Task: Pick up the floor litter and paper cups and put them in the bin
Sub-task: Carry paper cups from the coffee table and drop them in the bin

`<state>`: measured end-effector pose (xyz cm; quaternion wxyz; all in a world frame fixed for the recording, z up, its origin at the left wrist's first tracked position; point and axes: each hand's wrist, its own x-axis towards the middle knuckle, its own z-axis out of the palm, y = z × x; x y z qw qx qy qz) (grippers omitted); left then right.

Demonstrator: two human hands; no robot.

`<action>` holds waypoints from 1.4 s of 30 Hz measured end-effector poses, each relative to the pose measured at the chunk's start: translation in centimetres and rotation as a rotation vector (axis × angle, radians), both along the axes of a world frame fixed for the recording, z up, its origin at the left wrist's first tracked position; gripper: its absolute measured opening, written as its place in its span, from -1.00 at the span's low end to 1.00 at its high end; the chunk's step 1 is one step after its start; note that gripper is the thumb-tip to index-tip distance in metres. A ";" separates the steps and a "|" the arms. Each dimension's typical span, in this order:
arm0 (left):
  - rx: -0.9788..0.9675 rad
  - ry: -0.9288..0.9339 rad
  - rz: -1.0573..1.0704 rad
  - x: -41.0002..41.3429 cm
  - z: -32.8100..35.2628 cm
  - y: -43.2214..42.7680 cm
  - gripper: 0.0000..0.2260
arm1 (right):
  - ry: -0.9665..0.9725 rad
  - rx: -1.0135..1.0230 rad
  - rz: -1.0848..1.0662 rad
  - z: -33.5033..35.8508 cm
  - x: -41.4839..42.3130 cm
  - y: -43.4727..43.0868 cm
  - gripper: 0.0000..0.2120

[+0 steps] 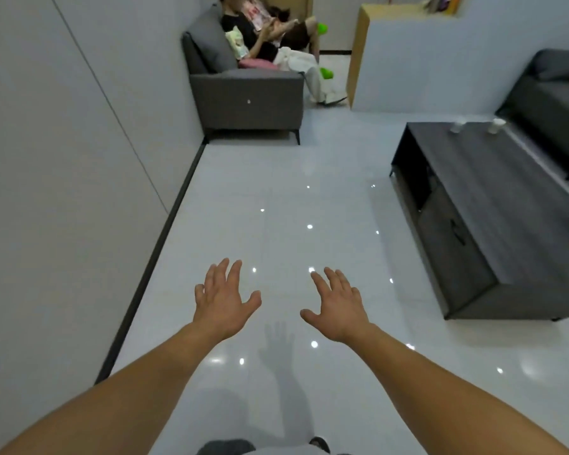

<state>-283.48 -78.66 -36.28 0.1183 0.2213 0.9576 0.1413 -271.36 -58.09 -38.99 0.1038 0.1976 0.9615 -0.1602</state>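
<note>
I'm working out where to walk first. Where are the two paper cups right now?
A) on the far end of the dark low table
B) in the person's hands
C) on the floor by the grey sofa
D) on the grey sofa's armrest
A: one paper cup and the other paper cup stand on the far end of the dark low table, while the left hand and right hand hold nothing.
</note>
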 end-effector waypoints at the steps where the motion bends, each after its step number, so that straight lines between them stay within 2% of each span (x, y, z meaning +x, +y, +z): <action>1: 0.003 -0.001 -0.032 -0.3 0.0 2.2 -0.32 | 0.004 -0.004 -0.035 -0.2 0.5 1.8 -0.18; 9: -0.016 -0.002 -0.230 -5.3 -1.5 17.7 -0.32 | -0.040 -0.060 -0.280 -1.7 -0.4 14.2 -0.18; 19: 0.044 -0.047 -0.373 -19.7 -2.6 38.2 -0.32 | -0.068 0.008 -0.429 -0.6 -12.3 31.9 -0.19; 23: 0.004 -0.080 -0.415 -24.2 -2.3 45.0 -0.32 | -0.129 -0.041 -0.499 -0.8 -15.6 37.7 -0.19; 32: 0.003 -0.055 -0.413 -32.0 -3.9 63.9 -0.32 | -0.104 -0.070 -0.506 -3.9 -23.3 57.1 -0.19; 42: -0.012 -0.064 -0.399 -37.8 -2.7 84.5 -0.32 | -0.099 -0.082 -0.480 -1.8 -30.6 79.6 -0.20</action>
